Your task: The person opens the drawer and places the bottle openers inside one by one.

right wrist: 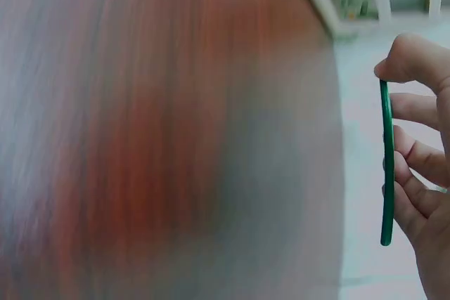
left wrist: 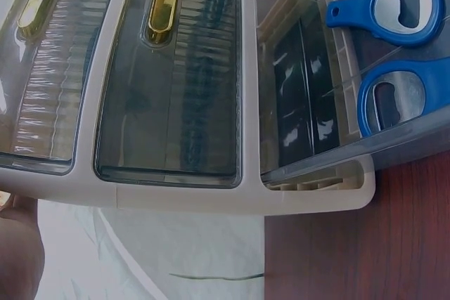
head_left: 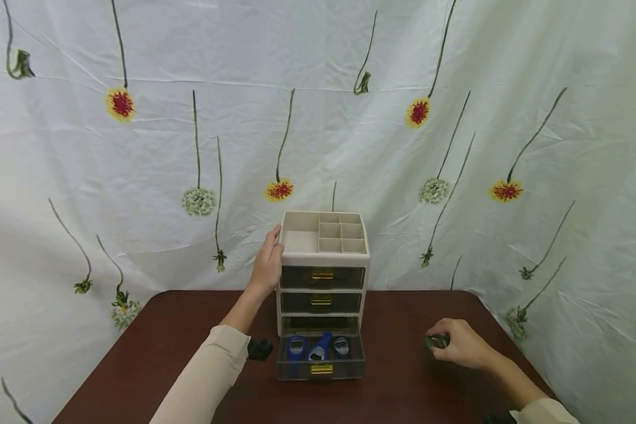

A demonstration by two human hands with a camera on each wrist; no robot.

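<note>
A cream desktop drawer cabinet stands on the table, its bottom clear drawer pulled out. Inside that drawer lie two blue bottle openers and a dark round-headed one. My left hand rests against the cabinet's upper left side, fingers fairly straight; only a bit of it shows in the left wrist view. To the right of the cabinet, above the table, my right hand pinches a flat green bottle opener between thumb and fingers. The right wrist view shows that opener edge-on.
Two upper drawers with gold handles are closed. Open compartments top the cabinet. The dark red-brown table ends at a white floral cloth behind. A black strap piece sits at my left wrist.
</note>
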